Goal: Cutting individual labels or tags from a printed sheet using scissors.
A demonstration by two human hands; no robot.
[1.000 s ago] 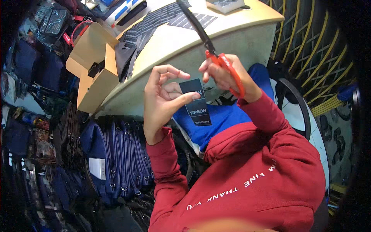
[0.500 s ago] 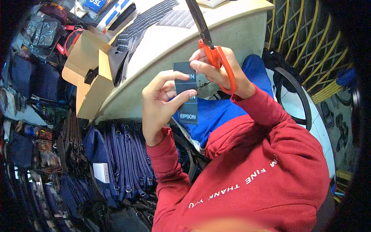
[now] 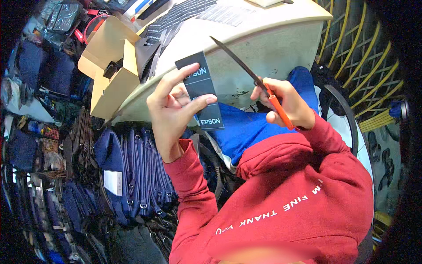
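Observation:
A narrow dark strip of labels (image 3: 200,88), divided by thin lines into three printed sections, is pinched between the thumb and fingers of my left hand (image 3: 167,110). It tilts slightly, in front of the pale table's edge. To its right, my right hand (image 3: 292,101) grips scissors with orange handles (image 3: 279,110). Their long dark blades point up and left, look closed together, and stand apart from the strip. My fingers partly cover the handle loops and the strip's left edge.
On the white table (image 3: 281,20) lie dark label sheets (image 3: 180,20) and a paler sheet (image 3: 224,15). An open cardboard box (image 3: 103,44) at the left holds a small black item. Navy straps with metal rings (image 3: 145,171) hang below; a yellow lattice gate (image 3: 367,48) stands right.
The scissors have moved down and right, away from the strip, with their blades swinging left. My left hand has shifted left, and the strip has tilted.

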